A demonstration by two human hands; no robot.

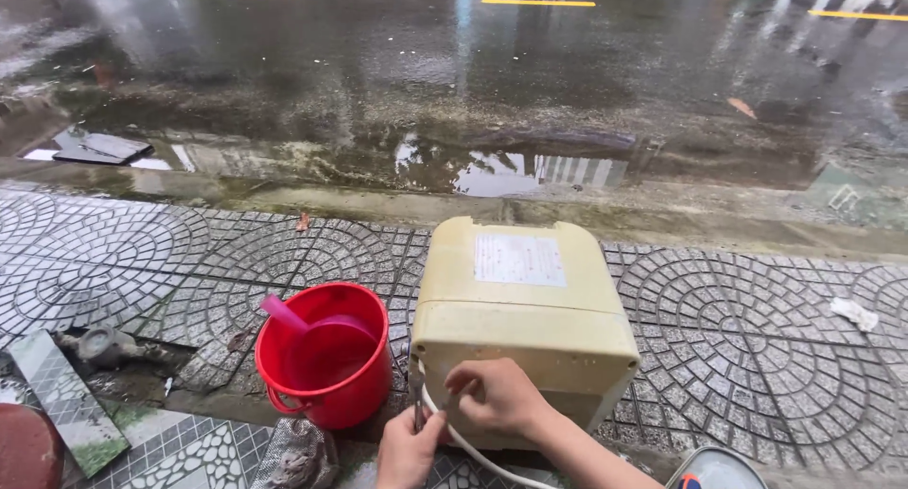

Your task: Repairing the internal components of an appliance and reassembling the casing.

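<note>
A yellowed cream plastic appliance casing (526, 305) stands on the patterned pavement, with a white label on its top. My right hand (498, 394) pinches something small at the casing's lower front edge, where a white cable (473, 446) comes out. My left hand (409, 449) grips a thin metal tool (416, 394), its tip pointing up at the same spot. What the right fingers pinch is too small to tell.
A red bucket (326, 357) with a pink-handled scoop stands left of the casing. A crumpled rag (298, 456) lies below it. A broken paving hole (123, 352) and a loose tile (66, 399) are at left. Wet road and puddles lie beyond the kerb.
</note>
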